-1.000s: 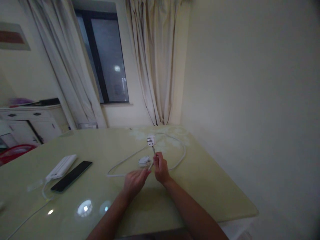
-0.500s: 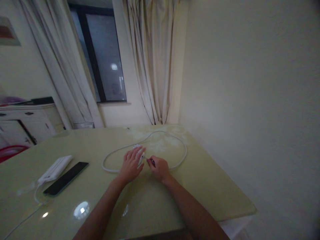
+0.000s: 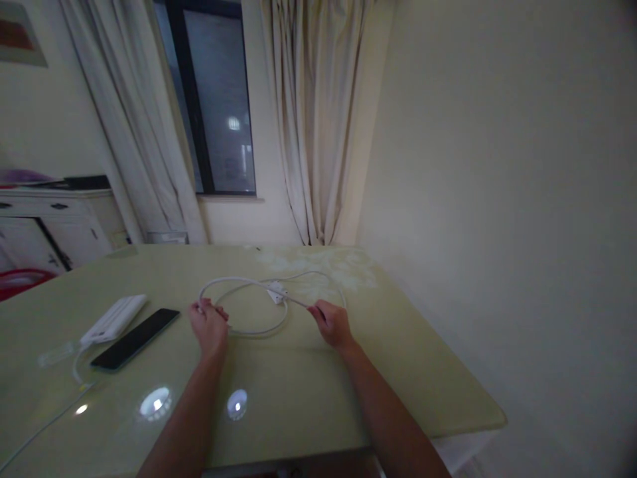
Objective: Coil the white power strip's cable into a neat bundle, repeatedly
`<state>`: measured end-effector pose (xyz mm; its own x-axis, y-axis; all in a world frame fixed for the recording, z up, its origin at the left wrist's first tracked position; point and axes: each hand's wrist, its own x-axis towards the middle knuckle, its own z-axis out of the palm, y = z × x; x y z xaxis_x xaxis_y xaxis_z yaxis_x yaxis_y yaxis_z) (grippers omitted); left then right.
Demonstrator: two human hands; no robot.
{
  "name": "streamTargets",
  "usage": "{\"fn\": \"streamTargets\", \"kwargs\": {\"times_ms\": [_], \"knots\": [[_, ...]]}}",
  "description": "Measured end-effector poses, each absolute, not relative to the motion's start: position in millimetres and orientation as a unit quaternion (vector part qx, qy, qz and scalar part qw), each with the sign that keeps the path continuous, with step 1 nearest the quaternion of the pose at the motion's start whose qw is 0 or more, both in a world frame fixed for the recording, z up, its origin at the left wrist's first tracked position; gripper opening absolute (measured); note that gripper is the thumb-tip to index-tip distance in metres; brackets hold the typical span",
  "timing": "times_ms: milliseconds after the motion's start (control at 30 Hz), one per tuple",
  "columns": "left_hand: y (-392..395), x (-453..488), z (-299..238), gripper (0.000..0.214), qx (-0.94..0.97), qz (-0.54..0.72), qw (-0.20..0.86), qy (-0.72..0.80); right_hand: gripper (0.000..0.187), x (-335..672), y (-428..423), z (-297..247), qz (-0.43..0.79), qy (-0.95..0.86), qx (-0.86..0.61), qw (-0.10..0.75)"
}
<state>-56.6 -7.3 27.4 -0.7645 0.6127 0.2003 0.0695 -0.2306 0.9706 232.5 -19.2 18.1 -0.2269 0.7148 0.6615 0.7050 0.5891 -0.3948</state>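
A white cable [image 3: 259, 330] lies in a loop on the pale green table [image 3: 308, 392]. A small white plug block [image 3: 276, 291] sits at the far side of the loop. My left hand [image 3: 209, 326] is closed on the cable at the loop's left side. My right hand [image 3: 332, 322] is closed in a pinch on the thin cable end that runs to the plug block. Both hands rest low over the table, about a forearm apart.
A white power strip [image 3: 114, 317] and a dark phone [image 3: 135, 338] lie at the left of the table. A bare wall runs along the right. Curtains [image 3: 313, 119] and a dark window [image 3: 219, 99] stand behind, with a white cabinet [image 3: 54, 222] at far left.
My left hand has moved left from the plug block to the loop's left side and closed on the cable. The loop has shifted left and shrunk. My right hand stays on the cable end.
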Motion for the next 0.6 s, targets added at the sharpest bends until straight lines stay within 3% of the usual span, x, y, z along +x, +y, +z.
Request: {"fn": "streamTargets", "kwargs": {"times_ms": [100, 300, 467, 600], "knots": [[-8.8, -38.0, 22.9, 0.031, 0.388, 0.7, 0.291, 0.525, 0.059, 218.2, -26.2, 12.3, 0.023, -0.786, -0.452, 0.421], [-27.4, 28.3, 4.7, 0.059, 0.537, 0.5, 0.556, 0.391, 0.05, 195.2, -42.2, 8.4, 0.074, -0.801, -0.429, 0.411], [-31.4, 38.0, -5.3, 0.088, 0.52, 0.495, 0.593, 0.364, 0.043, 191.3, -44.3, 12.4, 0.141, -0.773, -0.452, 0.423], [-33.3, 31.1, 2.3, 0.076, 0.514, 0.481, 0.598, 0.383, 0.032, 190.0, -43.8, 15.7, 0.215, -0.726, -0.446, 0.478]]}}
